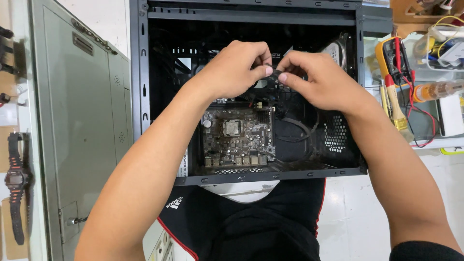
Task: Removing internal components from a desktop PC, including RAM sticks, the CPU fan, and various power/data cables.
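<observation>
My left hand (238,67) and my right hand (314,77) meet over the open computer case (140,96), fingertips almost touching. Between them I pinch a small black connector (276,72): the thumb and forefinger of each hand are closed on it from either side, the other fingers curled in. It is so small and so covered by my fingers that I cannot tell its exact shape, or whether a wire runs from it.

It seems very light, a stiff little piece of plastic, and probably delicate; if it has pins they would bend easily. I judge it best held by its hard sides with fingertips only, never by any wire, and pulled or pushed straight instead of twisted. Being small and smooth, it could slip and drop into the case.

Just below my hands, toward my body, lies the motherboard (237,137) with its bare square processor socket (232,127). Below my right hand, loose black cables (295,133) curl along the case floor. Well off to the right of my right hand, outside the case, are a yellow multimeter (389,58) with red leads and a paintbrush (395,108). Far to the left of my left hand a wristwatch (15,183) lies beside a grey side panel (77,125).
</observation>
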